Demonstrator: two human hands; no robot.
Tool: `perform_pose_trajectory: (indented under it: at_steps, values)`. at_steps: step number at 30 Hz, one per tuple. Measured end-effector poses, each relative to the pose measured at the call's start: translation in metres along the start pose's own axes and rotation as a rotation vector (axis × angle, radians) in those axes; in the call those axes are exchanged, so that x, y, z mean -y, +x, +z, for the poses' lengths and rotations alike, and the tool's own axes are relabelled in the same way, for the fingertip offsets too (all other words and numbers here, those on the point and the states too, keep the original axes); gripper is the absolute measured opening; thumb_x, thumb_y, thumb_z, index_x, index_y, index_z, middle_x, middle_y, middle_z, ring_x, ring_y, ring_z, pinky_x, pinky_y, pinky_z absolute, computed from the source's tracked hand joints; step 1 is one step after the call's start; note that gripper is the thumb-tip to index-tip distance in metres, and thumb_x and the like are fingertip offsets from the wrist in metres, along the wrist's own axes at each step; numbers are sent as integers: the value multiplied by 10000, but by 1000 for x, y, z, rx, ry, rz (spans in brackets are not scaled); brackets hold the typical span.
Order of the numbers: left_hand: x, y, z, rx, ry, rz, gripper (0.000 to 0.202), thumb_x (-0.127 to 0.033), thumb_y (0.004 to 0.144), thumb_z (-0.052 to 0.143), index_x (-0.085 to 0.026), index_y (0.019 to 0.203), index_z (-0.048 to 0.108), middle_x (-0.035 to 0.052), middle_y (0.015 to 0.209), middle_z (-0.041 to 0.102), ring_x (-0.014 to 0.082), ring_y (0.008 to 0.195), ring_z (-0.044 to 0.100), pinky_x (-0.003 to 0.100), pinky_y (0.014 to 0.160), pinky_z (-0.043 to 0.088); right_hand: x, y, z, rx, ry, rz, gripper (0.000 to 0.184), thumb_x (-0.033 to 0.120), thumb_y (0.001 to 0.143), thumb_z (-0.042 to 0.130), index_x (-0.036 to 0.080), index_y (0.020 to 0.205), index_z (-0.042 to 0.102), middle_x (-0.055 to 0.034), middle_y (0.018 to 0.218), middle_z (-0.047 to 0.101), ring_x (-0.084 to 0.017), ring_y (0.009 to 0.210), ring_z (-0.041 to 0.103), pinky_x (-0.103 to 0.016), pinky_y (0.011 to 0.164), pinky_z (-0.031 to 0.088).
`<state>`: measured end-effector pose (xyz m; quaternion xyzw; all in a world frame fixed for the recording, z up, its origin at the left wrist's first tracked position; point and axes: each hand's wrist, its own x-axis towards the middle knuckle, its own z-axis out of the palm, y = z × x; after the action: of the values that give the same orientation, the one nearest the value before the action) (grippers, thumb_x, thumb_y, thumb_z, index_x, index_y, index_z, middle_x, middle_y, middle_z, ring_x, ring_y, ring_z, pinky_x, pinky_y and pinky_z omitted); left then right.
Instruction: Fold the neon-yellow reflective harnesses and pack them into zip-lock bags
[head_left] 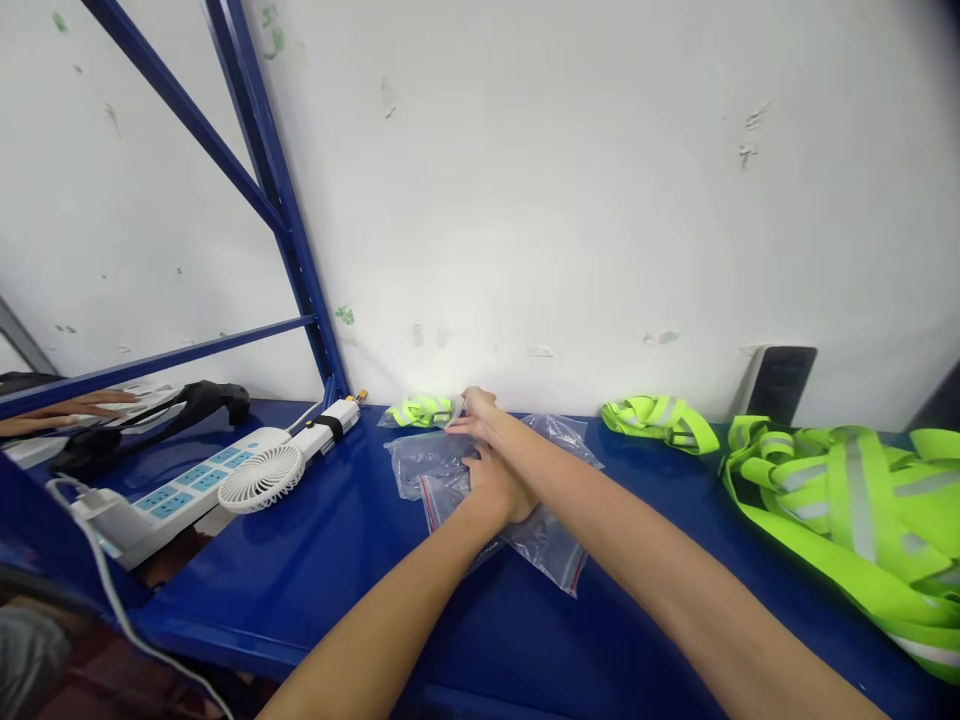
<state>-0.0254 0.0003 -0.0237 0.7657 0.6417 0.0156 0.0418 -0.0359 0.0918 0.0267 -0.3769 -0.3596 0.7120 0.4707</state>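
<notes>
The left hand (495, 490) presses flat on a soft, slippery clear bag (540, 535) mid-frame; the right hand (474, 412) fingers pinch a bagged vest (424, 410) edge.

Head view, blue surface (315, 560) against a white wall. My left hand (499, 487) lies flat on a pile of clear zip bags (544, 540) with red seal strips. My right hand (474, 412) reaches past it and pinches the edge of a bagged, folded reflective vest (421, 410) by the wall. Loose yellow-green reflective vests (862, 500) are heaped at right, another (660, 420) near the wall. At left: white power strip (187, 480), small white fan (261, 478), another person's hand (71, 408).
</notes>
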Motion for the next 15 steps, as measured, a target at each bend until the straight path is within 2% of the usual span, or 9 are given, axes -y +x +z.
perform_pose_trajectory:
  at_steps: [3, 5, 6, 8, 10, 11, 13, 15]
  values:
    - [2, 2, -1, -29, 1, -46, 770, -597, 887, 364, -136, 1503, 362, 246, 1542, 338, 524, 1405, 247, 739, 1033, 270, 0, -11, -23, -107, -243, -47, 381, 290, 949, 555, 184, 1312, 504, -109, 1262, 579, -230, 1045, 627, -429, 828, 557]
    - [3, 4, 0, -71, 4, -58, 807, -663, 882, 291, -125, 1471, 413, 263, 1496, 397, 514, 1369, 319, 714, 1020, 300, 8, -27, -39, -109, -400, -140, 386, 224, 914, 520, 220, 1299, 494, -93, 1216, 594, -214, 996, 639, -376, 758, 560]
    - [4, 5, 0, -88, 1, -63, 799, -672, 882, 272, -140, 1454, 439, 261, 1480, 415, 511, 1345, 356, 705, 999, 324, 13, -37, -48, -88, -481, -195, 368, 200, 879, 530, 231, 1245, 532, -74, 1170, 613, -200, 959, 645, -346, 740, 552]
    - [8, 9, 2, -113, -5, -81, 758, -672, 882, 278, -185, 1430, 472, 250, 1459, 440, 507, 1303, 410, 690, 953, 368, 26, -61, -71, -34, -648, -296, 243, 167, 783, 606, 221, 1017, 644, -36, 1068, 652, -184, 898, 644, -318, 768, 522]
    - [13, 13, 5, -138, -1, -107, 739, -677, 877, 298, -218, 1428, 472, 239, 1452, 447, 512, 1300, 413, 685, 948, 371, 37, -86, -100, -33, -796, -384, 198, 131, 662, 690, 211, 842, 672, -15, 1013, 669, -195, 935, 618, -317, 861, 468]
    - [16, 16, 7, -157, 8, -122, 739, -681, 876, 303, -222, 1430, 471, 237, 1458, 440, 517, 1313, 399, 688, 965, 355, 42, -98, -116, -55, -896, -451, 184, 150, 653, 707, 212, 823, 677, -16, 997, 672, -210, 964, 603, -326, 886, 443]
    - [20, 20, 10, -196, 26, -128, 734, -683, 881, 301, -225, 1427, 477, 233, 1490, 405, 523, 1358, 342, 698, 1008, 308, 51, -118, -153, -216, -1360, -722, 141, 299, 740, 667, 222, 858, 673, -22, 911, 680, -226, 894, 612, -352, 839, 439]
    - [22, 23, 12, -229, 40, -107, 723, -672, 893, 300, -216, 1424, 483, 226, 1532, 353, 512, 1402, 281, 699, 1046, 270, 61, -129, -190, -345, -1598, -772, 168, 334, 819, 580, 213, 895, 669, -35, 904, 693, -218, 836, 634, -341, 789, 448]
